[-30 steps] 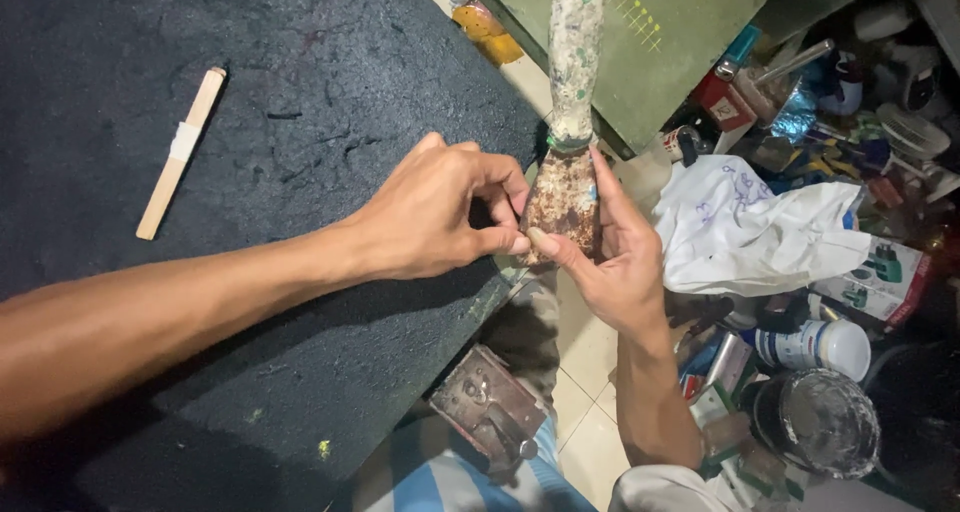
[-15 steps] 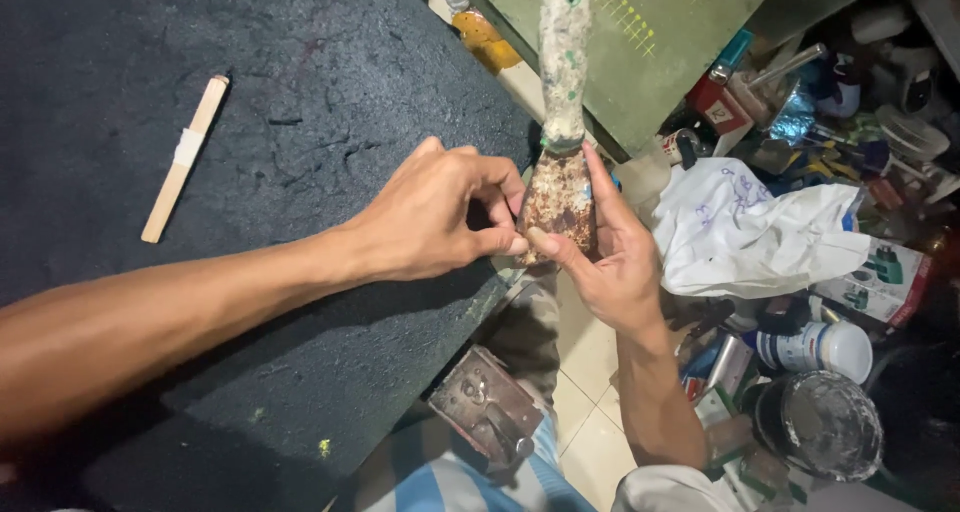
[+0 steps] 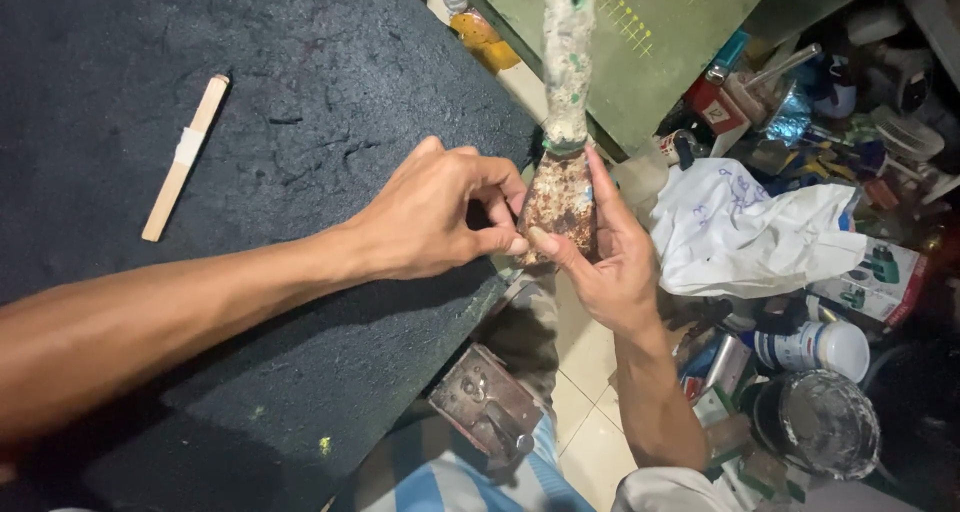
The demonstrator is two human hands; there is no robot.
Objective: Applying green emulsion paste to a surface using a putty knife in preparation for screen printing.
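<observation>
My right hand [image 3: 600, 252] holds a rusty scraper [image 3: 562, 197] by its crusted blade, with the paint-caked handle pointing up and away. My left hand [image 3: 430, 217] reaches across the dark rough-topped table [image 3: 300, 102], and its fingertips pinch at the near edge of the blade beside my right thumb. Both hands meet just past the table's right edge, above the tiled floor.
A wooden stick [image 3: 185, 157] with a white band lies at the table's left. A rusty metal box [image 3: 485, 407] rests on my lap. To the right lie a white plastic bag [image 3: 750, 232], a paint tin [image 3: 815, 422], a white jar [image 3: 815, 347] and cluttered cans. A green board [image 3: 660, 42] leans behind.
The scraper handle has tilted slightly to the left. Both hands stay in the same spot at the blade.
</observation>
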